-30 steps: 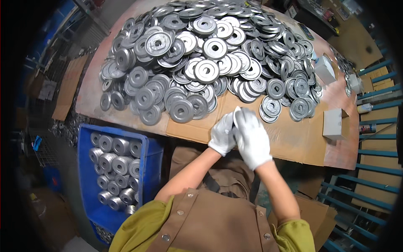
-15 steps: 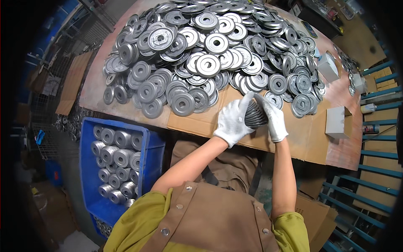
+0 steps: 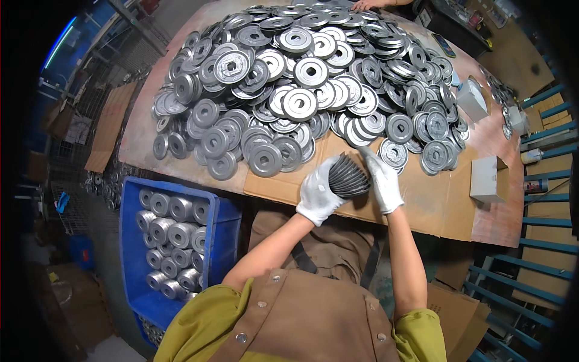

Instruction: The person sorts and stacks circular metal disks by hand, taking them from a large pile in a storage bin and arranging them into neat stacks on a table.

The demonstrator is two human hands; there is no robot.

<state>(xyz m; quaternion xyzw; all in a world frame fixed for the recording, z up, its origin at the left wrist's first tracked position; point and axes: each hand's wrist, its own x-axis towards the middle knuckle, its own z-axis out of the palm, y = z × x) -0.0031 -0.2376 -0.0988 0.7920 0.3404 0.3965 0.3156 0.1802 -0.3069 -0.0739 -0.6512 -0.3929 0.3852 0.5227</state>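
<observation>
Head view, left hand (image 3: 318,194): gloved fingers, partly hidden, are curling around the left side of the disc stack (image 3: 348,176) and holding it.
Right hand (image 3: 384,183): fingers are standing open just right of the stack, gripping nothing visible; whether they are touching it, I cannot tell.
Fanned discs: these are leaning unevenly, so a one-sided hold could be letting some slip out.
Cardboard sheet (image 3: 429,206): it is lying under and right of the stack, probably catching any drop.
Disc pile (image 3: 324,95): it is sloping just beyond the stack; a bump could be starting a slide.
Blue crate (image 3: 226,224): it is standing left of the stack, holding rows of discs.
</observation>
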